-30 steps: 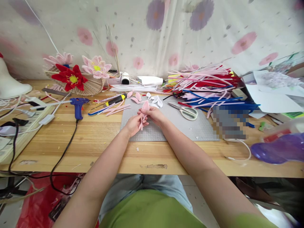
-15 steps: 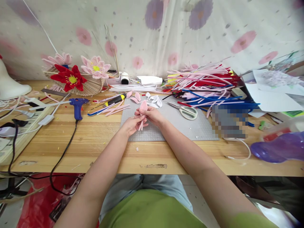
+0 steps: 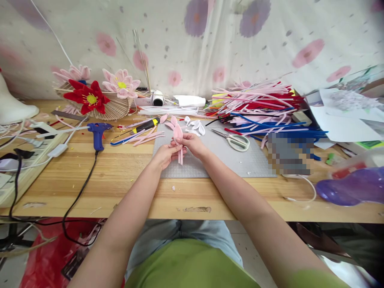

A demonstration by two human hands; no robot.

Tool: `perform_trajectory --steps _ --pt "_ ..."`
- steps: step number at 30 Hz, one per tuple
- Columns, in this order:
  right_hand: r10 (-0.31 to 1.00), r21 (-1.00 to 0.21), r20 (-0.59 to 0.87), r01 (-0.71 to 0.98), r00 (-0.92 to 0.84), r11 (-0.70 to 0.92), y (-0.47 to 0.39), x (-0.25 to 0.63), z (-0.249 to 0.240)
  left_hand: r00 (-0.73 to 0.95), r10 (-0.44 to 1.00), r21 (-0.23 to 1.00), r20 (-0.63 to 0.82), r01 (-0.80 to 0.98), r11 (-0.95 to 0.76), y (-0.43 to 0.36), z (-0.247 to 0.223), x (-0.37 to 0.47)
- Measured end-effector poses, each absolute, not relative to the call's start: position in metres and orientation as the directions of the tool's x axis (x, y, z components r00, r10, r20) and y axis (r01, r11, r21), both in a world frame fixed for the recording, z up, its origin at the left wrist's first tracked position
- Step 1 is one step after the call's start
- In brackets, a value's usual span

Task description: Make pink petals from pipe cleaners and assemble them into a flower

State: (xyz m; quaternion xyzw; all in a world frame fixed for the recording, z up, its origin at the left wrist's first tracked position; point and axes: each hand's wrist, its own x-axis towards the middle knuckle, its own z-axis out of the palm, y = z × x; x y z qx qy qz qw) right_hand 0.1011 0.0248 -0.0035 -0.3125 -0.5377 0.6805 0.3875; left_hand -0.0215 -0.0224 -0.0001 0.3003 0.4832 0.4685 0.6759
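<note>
Between my two hands is a pink pipe-cleaner petal (image 3: 178,133), its rounded tip pointing away from me and its loose stems hanging down toward me. My left hand (image 3: 168,155) pinches it low, near the stems. Higher up, my right hand (image 3: 192,143) grips its base from the right side. Both hands are over a grey cutting mat (image 3: 234,166). Just beyond them lie pink petals (image 3: 164,118) and several white petals (image 3: 196,126). Scissors (image 3: 237,142) rest on the mat to the right.
A blue glue gun (image 3: 97,136) with a black cord sits left, near a power strip (image 3: 33,158). Finished flowers (image 3: 91,98) stand behind it. A yellow-black cutter (image 3: 146,126) lies beside pink strips. Pipe cleaners (image 3: 255,100) are heaped at the back right, a purple object (image 3: 351,186) farther right.
The petal has turned more upright, and its stems now hang straighter below my fingers. My hands have shifted only slightly and still hold it.
</note>
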Motion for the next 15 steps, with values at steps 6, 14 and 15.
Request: perform_trajectory --steps 6,14,15 --pt "0.893 -0.988 0.002 -0.138 -0.45 -0.067 0.028 0.098 -0.003 0.039 0.93 0.868 -0.365 -0.347 0.355 -0.015 -0.001 -0.018" --pt "0.92 -0.992 0.033 -0.124 -0.39 -0.017 0.033 0.096 -0.007 -0.05 0.958 0.924 -0.282 -0.281 0.258 -0.019 -0.008 -0.002" --pt "0.922 -0.992 0.04 -0.129 -0.385 -0.011 0.033 0.095 -0.006 -0.048 0.958 0.922 -0.284 -0.288 0.259 -0.02 -0.008 -0.003"
